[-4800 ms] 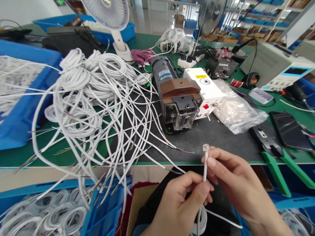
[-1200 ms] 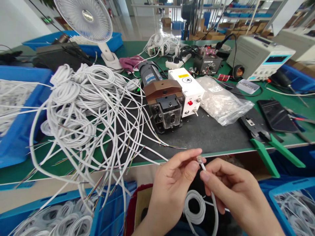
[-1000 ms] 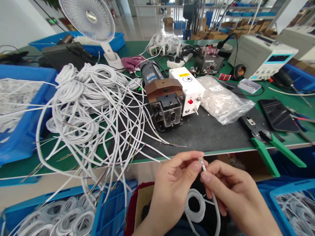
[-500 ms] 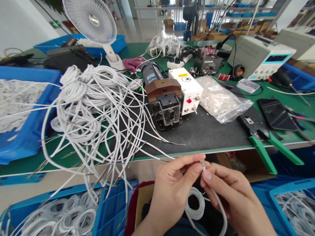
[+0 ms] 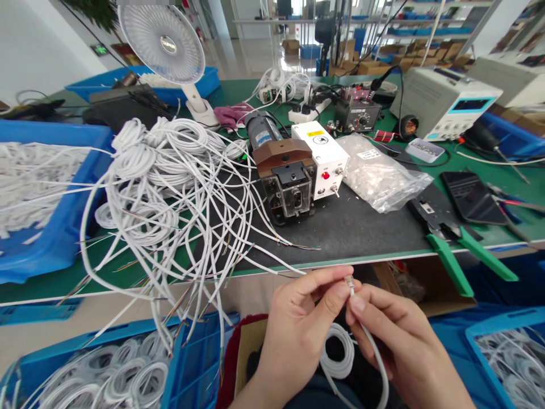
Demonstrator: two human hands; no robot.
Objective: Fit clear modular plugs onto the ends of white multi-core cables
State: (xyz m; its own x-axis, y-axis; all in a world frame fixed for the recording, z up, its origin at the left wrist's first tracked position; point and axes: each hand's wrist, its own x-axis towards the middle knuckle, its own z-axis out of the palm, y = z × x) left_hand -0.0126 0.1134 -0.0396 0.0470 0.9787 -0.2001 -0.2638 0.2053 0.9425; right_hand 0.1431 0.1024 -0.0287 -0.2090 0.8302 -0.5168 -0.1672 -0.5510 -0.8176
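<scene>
Just off the table's front edge, my left hand (image 5: pixel 300 326) pinches a small clear modular plug (image 5: pixel 349 280) between thumb and fingers. My right hand (image 5: pixel 394 335) grips the white cable (image 5: pixel 374 346) right below that plug. The cable runs down past the right fingers toward my lap, where a coil of it (image 5: pixel 338 360) hangs under the hands. On the table to the left lies a big tangle of white cables (image 5: pixel 170 170), several with bare coloured wire ends. A crimping tool with green handles (image 5: pixel 449 264) rests at the table edge, right of my hands.
A brown and black machine (image 5: pixel 287 176) with a white control box (image 5: pixel 321 159) stands mid-table. Beside it lie a plastic bag of small parts (image 5: pixel 378 176) and a phone (image 5: pixel 472 196). Blue bins (image 5: pixel 91 193) flank the table; a fan (image 5: pixel 166 42) stands behind the cables.
The camera view has shifted slightly, so the table items sit a little differently in the picture. Both hands keep the same hold on plug and cable.
</scene>
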